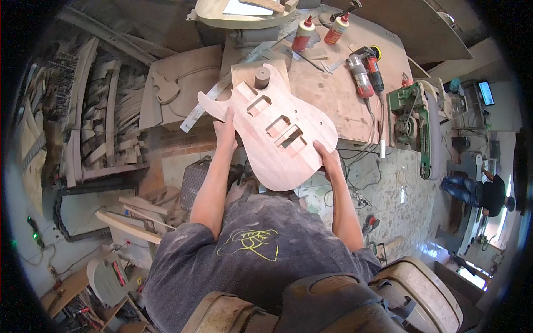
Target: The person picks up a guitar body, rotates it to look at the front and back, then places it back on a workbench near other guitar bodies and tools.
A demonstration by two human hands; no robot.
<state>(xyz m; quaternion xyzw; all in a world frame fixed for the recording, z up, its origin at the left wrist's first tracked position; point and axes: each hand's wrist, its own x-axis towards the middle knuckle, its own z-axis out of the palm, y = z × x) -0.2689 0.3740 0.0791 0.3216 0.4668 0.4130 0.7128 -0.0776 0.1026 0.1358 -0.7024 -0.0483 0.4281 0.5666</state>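
Two hands (225, 132) hold one guitar body (260, 137) — two bottles (302, 38) beyond.

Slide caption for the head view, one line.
Left hand and right hand hold a bare wooden guitar body before a workbench with two bottles.

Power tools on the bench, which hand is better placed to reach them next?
Probably your right hand: it holds the guitar body nearer the power tools than your left hand does.

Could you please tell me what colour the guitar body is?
The guitar body is pale pinkish beige, shown best in the head view.
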